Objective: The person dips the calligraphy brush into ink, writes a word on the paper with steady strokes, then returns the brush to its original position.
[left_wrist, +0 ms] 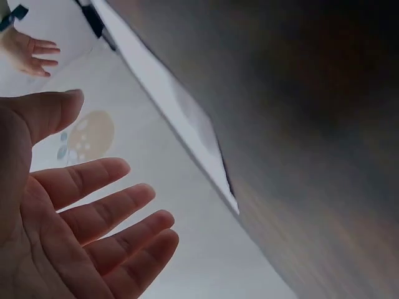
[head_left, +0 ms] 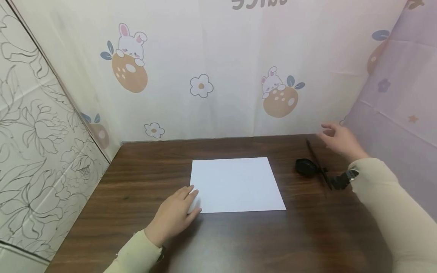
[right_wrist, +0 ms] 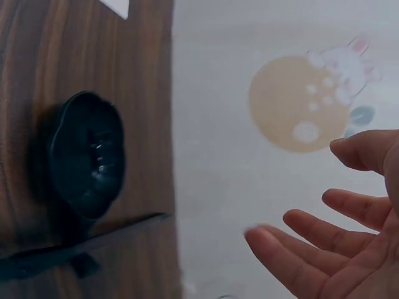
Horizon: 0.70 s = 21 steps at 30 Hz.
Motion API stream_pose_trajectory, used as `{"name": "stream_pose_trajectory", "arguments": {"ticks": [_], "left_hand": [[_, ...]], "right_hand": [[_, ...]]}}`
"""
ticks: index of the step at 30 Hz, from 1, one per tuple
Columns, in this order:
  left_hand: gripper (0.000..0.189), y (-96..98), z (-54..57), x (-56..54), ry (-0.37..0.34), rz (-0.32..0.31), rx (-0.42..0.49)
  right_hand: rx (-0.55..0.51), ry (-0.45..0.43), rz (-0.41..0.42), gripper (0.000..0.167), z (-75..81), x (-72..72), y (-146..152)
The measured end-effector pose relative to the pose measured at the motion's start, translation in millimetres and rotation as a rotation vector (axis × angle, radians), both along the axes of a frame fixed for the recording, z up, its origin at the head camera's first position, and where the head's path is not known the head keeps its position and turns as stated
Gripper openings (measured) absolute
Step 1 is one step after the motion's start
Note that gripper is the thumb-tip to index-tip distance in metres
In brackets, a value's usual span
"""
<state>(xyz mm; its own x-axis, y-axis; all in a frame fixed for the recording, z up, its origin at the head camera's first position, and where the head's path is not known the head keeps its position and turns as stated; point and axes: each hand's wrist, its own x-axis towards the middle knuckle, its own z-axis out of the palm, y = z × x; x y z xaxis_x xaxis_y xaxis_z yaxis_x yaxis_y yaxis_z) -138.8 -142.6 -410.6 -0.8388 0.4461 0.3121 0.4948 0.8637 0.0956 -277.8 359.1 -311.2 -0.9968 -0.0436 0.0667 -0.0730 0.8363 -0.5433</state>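
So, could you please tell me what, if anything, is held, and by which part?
Nothing is held: the left hand, fingers extended, is at the white sheet; the right hand, fingers apart, is near the dark dish.

Shows the right hand (right_wrist: 358,249) with its fingers (right_wrist: 280,254) spread and loosely bent and its thumb (right_wrist: 365,149) held apart. Has, well off past the fingertips, a dark dish (right_wrist: 87,156) with a wavy rim, set on a wood-grain surface (right_wrist: 146,75). Includes a dark rod (right_wrist: 112,237) just beside the dish, pointing its tapered end towards the fingertips. Farther from the grip than the dish, shows a corner of a white sheet (right_wrist: 120,5). Backs the hand with a pale printed backdrop (right_wrist: 212,187), bearing a rabbit (right_wrist: 346,65) and a light-brown spotted fruit (right_wrist: 287,99) near the thumb tip.
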Motion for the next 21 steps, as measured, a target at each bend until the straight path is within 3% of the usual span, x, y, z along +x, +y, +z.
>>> {"name": "stream_pose_trajectory", "arguments": {"ticks": [5,12,21], "left_hand": [[0.053,2.6,-5.6,5.3,-0.024,-0.052,-0.068],[0.062,6.5,-3.0,11.6,-0.180,-0.142,-0.142],[0.073,10.7,-0.2,18.9,-0.313,-0.211,-0.196]], "right_hand": [[-0.064,-0.088,-0.002,0.074,-16.0,-8.2,8],[-0.099,-0.195,-0.048,0.076,-36.8,-16.2,8],[-0.091,-0.280,-0.064,0.073,-62.1,-28.0,16]]}}
